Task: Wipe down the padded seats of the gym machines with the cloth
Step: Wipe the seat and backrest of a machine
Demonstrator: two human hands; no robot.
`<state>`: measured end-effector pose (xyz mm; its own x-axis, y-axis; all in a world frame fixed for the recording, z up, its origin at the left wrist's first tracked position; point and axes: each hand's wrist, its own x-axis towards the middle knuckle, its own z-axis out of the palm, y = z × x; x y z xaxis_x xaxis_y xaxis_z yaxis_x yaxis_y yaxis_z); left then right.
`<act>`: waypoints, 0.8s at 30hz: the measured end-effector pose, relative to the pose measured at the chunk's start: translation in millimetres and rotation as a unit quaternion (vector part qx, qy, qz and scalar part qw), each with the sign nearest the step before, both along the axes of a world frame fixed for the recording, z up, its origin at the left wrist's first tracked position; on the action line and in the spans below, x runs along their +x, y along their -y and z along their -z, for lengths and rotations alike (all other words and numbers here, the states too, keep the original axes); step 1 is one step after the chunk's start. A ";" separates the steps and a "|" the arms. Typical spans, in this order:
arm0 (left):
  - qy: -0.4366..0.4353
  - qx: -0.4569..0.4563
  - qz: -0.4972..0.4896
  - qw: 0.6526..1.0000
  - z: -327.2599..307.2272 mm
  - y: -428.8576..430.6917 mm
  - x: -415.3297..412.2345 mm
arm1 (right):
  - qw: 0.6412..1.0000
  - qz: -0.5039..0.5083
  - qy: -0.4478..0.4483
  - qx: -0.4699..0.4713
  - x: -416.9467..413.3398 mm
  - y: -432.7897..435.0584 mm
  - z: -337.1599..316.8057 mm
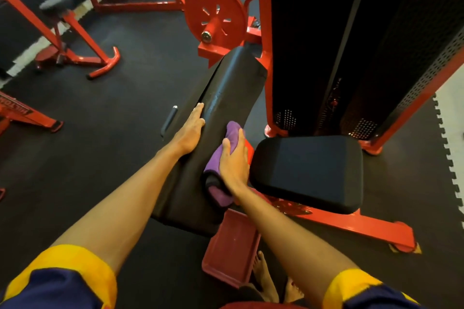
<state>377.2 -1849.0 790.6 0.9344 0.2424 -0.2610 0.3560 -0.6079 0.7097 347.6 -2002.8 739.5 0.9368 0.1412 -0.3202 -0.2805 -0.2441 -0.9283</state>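
Left sleeve (57,283): short, dark navy, ending in a broad yellow band.
Right sleeve (371,291): the same navy, with a matching yellow cuff.
Left forearm (120,208), right forearm (283,228): uncovered from cuff to wrist.
Left hand (189,130), right hand (234,160): bare.
Feet (266,281): bare, toes showing.

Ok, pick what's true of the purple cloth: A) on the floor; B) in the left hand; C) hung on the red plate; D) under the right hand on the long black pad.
D: the right hand covers the purple cloth on the long black pad; the left hand is bare.
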 end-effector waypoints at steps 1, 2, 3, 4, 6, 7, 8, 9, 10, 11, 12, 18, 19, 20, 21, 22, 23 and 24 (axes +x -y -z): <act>0.006 -0.001 0.004 1.000 1.3 -0.4 0.5 | 1.000 0.007 -0.002 -0.005 16.6 -3.4 -1.2; 0.012 0.000 0.007 1.000 3.3 -1.1 0.1 | 1.000 0.014 -0.008 -0.011 35.2 -6.6 -2.8; 0.018 -0.002 0.010 1.000 3.7 -2.6 0.3 | 1.000 0.022 -0.015 -0.012 53.6 -9.8 -6.3; 0.021 -0.005 0.010 1.000 4.6 -4.0 0.5 | 0.999 0.030 -0.025 -0.010 70.6 -12.0 -6.8; 0.020 -0.010 0.010 1.000 5.6 -4.5 0.5 | 0.998 0.047 -0.034 -0.013 91.4 -13.3 -6.1; 0.020 -0.008 0.012 1.000 5.0 -3.9 0.6 | 0.998 0.049 -0.033 -0.020 91.8 -13.3 -6.5; 0.021 -0.008 0.013 1.000 5.4 -4.8 -0.2 | 0.998 0.046 -0.028 -0.027 84.3 -13.4 -7.4; 0.024 -0.008 0.014 1.000 5.2 -4.5 -0.5 | 0.998 0.039 -0.017 -0.038 72.4 -13.2 -8.1; 0.029 -0.007 0.015 0.999 6.9 -3.8 -0.9 | 0.998 0.029 -0.002 -0.048 56.2 -12.8 -7.5; 0.031 -0.005 0.017 0.999 7.1 -4.1 -1.3 | 0.998 0.017 0.013 -0.055 37.9 -12.7 -7.1; 0.030 -0.004 0.020 0.999 7.6 -3.9 -1.6 | 0.998 0.006 0.027 -0.059 20.6 -11.7 -5.1; 0.028 -0.004 0.021 0.999 6.6 -3.4 -0.8 | 0.998 -0.013 0.045 -0.050 71.2 -10.7 6.5; 0.026 -0.006 0.019 0.999 6.2 -3.8 -0.6 | 0.999 0.006 0.035 -0.041 92.1 -12.9 3.0; 0.026 -0.007 0.019 0.999 6.9 -4.2 -0.8 | 0.998 0.021 0.028 -0.044 108.8 -16.2 -1.1; 0.027 -0.006 0.018 0.999 7.4 -4.3 -1.2 | 0.998 0.025 0.026 -0.058 119.1 -20.3 -4.0; 0.030 -0.005 0.019 0.999 7.7 -4.6 -1.4 | 0.996 0.014 0.041 -0.079 121.3 -25.3 -5.2; 0.032 -0.007 0.021 0.999 7.9 -5.4 -2.6 | 0.992 -0.004 0.077 -0.102 113.4 -29.7 -5.1; 0.033 -0.010 0.021 0.999 9.7 -7.4 -1.5 | 0.985 -0.025 0.126 -0.115 99.5 -32.3 -4.1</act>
<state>375.7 -1841.6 780.9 0.9591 0.1976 -0.2026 0.2820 -0.6065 0.7434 447.2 -1970.5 743.7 0.9842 0.1409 -0.1071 -0.0299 -0.4636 -0.8855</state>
